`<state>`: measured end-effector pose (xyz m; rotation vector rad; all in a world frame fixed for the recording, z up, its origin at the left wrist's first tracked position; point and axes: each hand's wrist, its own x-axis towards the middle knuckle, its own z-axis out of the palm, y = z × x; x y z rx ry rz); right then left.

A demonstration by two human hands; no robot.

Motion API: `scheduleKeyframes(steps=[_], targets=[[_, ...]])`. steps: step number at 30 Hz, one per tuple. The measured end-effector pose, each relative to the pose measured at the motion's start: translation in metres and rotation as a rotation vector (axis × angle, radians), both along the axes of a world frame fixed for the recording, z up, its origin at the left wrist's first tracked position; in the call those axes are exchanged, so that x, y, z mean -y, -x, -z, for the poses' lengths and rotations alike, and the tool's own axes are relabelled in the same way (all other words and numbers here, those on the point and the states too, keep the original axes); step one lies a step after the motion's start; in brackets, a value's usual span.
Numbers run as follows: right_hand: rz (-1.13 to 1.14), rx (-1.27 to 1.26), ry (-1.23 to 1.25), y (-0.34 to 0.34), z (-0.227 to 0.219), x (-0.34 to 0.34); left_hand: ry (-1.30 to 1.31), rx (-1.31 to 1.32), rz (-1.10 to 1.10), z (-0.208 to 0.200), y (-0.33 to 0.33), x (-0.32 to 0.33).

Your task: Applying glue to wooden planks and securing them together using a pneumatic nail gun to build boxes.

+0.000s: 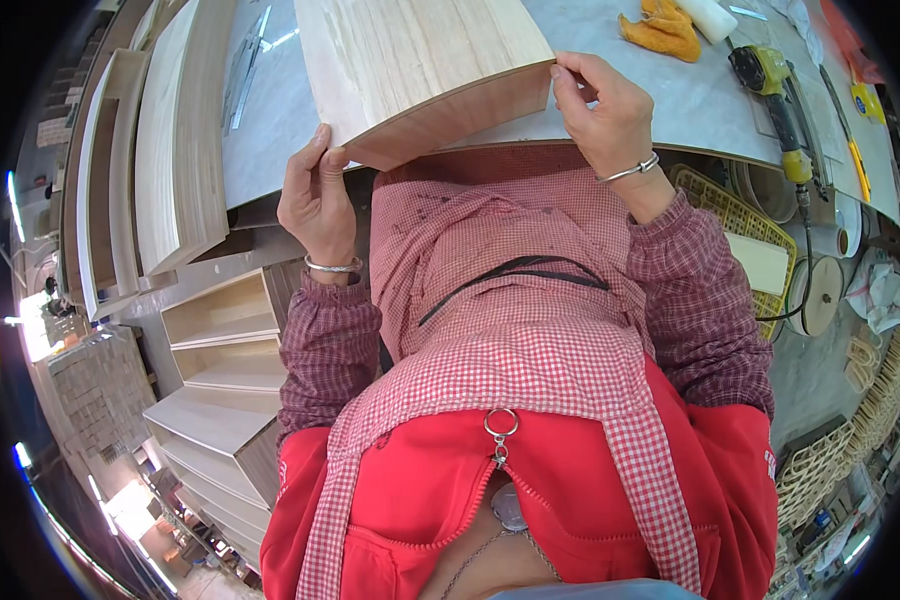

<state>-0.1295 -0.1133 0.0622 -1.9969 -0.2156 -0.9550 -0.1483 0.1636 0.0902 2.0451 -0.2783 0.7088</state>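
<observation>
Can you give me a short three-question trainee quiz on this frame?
1. True or false: both hands grip the near edge of the wooden panel.
2. Which hand holds the panel's corner nearest the yellow power tool: A) left hand, B) right hand?
3. Fill in: the orange cloth lies on the grey ____.

Key: 1 true, each hand's fingers pinch a near corner. 2 B. 3 worktable.
</observation>
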Motion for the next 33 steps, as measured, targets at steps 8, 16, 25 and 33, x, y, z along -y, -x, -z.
scheduleKeyframes(steps=[8, 16, 25, 33], targets=[[0.041, 0.153, 0.071, -0.005, 0.003, -0.001, 0.016, 0.017, 0.012, 0.001, -0.001, 0.0], [0.049, -0.06, 0.001, 0.007, -0.003, -0.005, -0.017, 0.03, 0.005, 0.0, -0.001, 0.003], [-0.081, -0.153, -0.523, 0.003, 0.009, -0.014, -0.073, 0.041, -0.014, 0.0, -0.002, 0.001], [0.052, -0.015, -0.076, 0.003, 0.001, -0.007, -0.05, 0.031, -0.013, -0.001, -0.001, 0.002]])
